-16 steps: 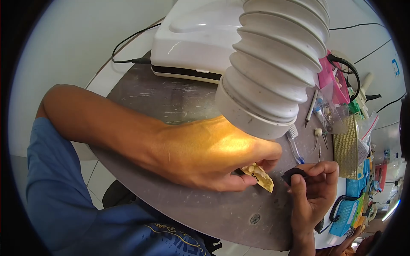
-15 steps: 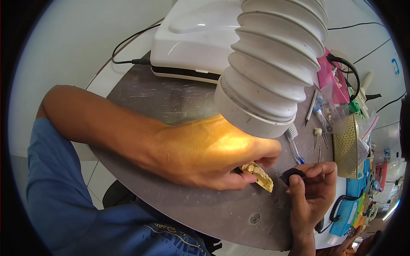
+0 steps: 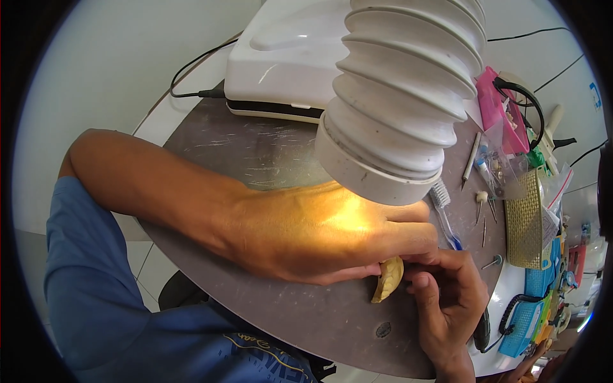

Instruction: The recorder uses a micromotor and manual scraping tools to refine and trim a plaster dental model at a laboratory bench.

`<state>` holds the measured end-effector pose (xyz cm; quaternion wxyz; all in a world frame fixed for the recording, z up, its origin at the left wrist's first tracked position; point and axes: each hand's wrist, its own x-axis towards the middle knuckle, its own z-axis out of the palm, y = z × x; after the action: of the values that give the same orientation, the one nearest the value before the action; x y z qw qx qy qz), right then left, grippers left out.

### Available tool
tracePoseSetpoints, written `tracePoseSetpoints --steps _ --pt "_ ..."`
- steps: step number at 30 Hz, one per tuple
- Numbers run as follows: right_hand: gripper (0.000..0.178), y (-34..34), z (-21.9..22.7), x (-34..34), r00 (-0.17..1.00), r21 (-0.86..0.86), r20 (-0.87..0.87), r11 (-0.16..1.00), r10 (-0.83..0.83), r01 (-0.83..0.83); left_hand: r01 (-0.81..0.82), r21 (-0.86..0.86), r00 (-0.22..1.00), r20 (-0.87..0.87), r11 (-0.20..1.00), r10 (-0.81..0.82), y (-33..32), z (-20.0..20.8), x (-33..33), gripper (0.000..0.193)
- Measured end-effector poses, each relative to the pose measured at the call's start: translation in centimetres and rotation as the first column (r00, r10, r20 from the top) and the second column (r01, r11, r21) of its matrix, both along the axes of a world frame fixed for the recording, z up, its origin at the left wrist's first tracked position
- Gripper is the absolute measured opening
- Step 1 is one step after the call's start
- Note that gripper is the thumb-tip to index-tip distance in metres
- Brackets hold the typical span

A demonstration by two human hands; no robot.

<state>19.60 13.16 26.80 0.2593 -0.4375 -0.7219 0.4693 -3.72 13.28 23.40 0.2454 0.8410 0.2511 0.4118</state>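
At left fingers (image 3: pixel 408 239): crescent-shaped, yellowish, plaster-like piece (image 3: pixel 387 282).

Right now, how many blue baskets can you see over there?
2. The upper blue basket is just below the woven yellowish basket in the picture; the lower blue basket is further down, right of the right hand. More may be hidden.

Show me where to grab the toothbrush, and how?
Probably pinch the toothbrush by its slim handle, coming from the right: the bristled head points away from the person, and the left hand crowds its left side.
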Motion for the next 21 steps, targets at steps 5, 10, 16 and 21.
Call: tracePoseSetpoints --steps 5,10,16,21 --pt "0.03 0.2 -0.8 0.6 0.99 -0.119 -0.132 0.99 0.055 -0.071 0.036 0.079 0.994 0.099 0.996 -0.044 0.4 -0.2 0.2 0.041" --pt "0.049 0.2 -0.5 -0.3 0.948 -0.226 -0.319 0.972 -0.007 -0.069 -0.09 0.03 0.994 0.065 0.996 0.088 -0.3 0.6 0.4 0.046" --pt "0.071 0.3 -0.3 -0.4 0.964 -0.221 -0.26 0.975 -0.056 -0.003 0.141 -0.693 0.954 0.287 0.707 0.09 -1.5 1.1 0.3 0.026" --pt "0.068 0.6 -0.6 -0.1 0.968 -0.215 -0.247 0.977 -0.05 -0.004 0.145 -0.798 0.97 0.231 0.585 0.076 -1.5 2.2 0.2 0.016"
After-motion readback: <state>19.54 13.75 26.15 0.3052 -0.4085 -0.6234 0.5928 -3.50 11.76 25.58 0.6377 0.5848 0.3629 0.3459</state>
